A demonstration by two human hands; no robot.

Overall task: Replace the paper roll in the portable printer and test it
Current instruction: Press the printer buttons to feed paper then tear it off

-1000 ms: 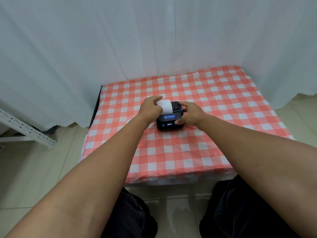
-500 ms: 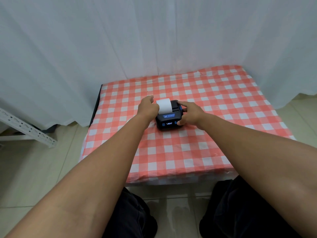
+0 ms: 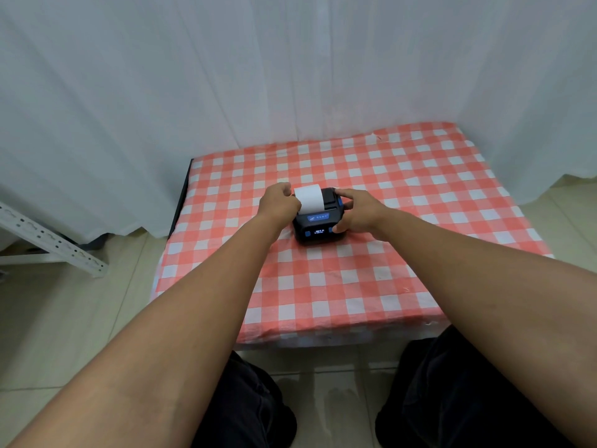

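A small black portable printer with blue buttons and a lit display (image 3: 318,227) sits near the middle of the tabletop covered in a red-and-white checked cloth (image 3: 403,195). A strip of white paper (image 3: 309,199) stands up out of its top, curving slightly. Both bare forearms reach forward from the bottom corners of the view and converge on the printer. The left hand (image 3: 280,203) is curled into a loose fist at the paper's left edge, fingers pinching that edge. The right hand (image 3: 360,212) grips the printer's right side, its forefinger stretched over the black top behind the paper and its thumb pressed low on the front corner beside the display. White curtains (image 3: 258,76) hang behind the tabletop.
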